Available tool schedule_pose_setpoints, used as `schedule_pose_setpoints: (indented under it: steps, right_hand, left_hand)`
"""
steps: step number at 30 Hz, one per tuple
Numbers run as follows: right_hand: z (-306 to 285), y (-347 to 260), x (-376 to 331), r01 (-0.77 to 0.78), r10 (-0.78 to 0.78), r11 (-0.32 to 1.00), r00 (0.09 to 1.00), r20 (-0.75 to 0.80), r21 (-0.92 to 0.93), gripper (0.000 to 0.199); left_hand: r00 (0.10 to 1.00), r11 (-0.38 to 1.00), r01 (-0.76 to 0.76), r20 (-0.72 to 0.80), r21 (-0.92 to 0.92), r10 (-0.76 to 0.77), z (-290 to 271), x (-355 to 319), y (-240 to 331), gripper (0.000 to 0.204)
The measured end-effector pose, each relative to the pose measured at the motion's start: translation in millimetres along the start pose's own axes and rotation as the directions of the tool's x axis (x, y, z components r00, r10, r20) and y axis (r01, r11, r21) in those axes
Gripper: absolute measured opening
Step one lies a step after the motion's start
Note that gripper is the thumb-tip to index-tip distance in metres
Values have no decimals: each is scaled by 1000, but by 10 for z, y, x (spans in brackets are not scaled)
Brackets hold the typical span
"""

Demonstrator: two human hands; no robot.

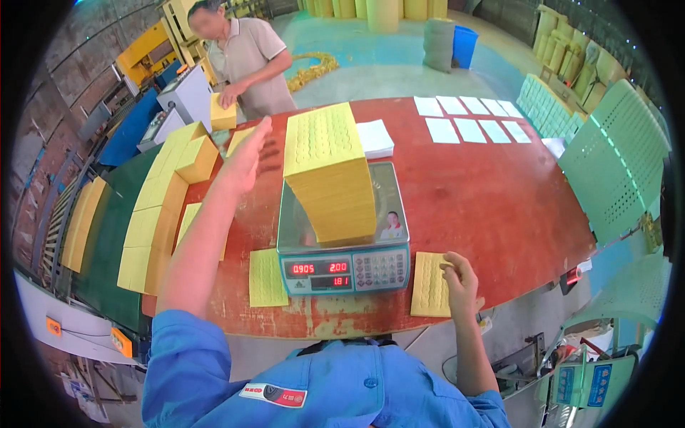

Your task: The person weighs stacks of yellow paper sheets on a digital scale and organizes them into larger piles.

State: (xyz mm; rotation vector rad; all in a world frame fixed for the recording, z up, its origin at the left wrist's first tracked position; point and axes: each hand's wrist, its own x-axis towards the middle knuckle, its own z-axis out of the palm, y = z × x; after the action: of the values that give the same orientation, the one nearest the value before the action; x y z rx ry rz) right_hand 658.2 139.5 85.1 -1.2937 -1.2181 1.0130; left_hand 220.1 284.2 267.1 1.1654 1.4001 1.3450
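A tall stack of yellow embossed paper (335,192) stands on the pan of an electronic scale (399,214) with a lit red display. Left of that stack, my left hand (248,158) is raised with its fingers straight and nothing in it. My right hand (464,282) is at the right edge of a low pile of yellow embossed sheets (430,285), its fingers loosely bent and apart. Whether its fingertips touch the pile, I cannot tell. Another pile of yellow sheets (268,278) lies beside the scale's left front corner.
Rows of yellow paper blocks (153,207) line a green conveyor (107,221) on the left. A person (250,64) across the table touches a yellow block (222,114). White sheets (469,130) lie at the red table's (492,207) far right; a white stack (375,138) sits behind the scale.
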Motion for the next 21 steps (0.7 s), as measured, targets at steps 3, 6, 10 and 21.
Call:
schedule_pose_setpoints:
  steps: [3,6,10,21]
  right_hand:
    - [262,-235,190,84,-87,994,995,41,68,27]
    - [623,-566,443,115,-135,979,984,115,169,25]
    - [1014,-718,1008,50,-92,983,968,233,177,24]
    - [2098,-349,2053,142,-197,962,952,234,231,48]
  left_hand:
    - [978,971,205,53,-123,-200,56,-8,-18,72]
    - [951,946,306,84,-102,-299,69,52,-1,65]
    - [881,883,434,287,-181,-375,356,12,214,63]
    - [835,850,525,213,-32,-508,540,-213,216,63]
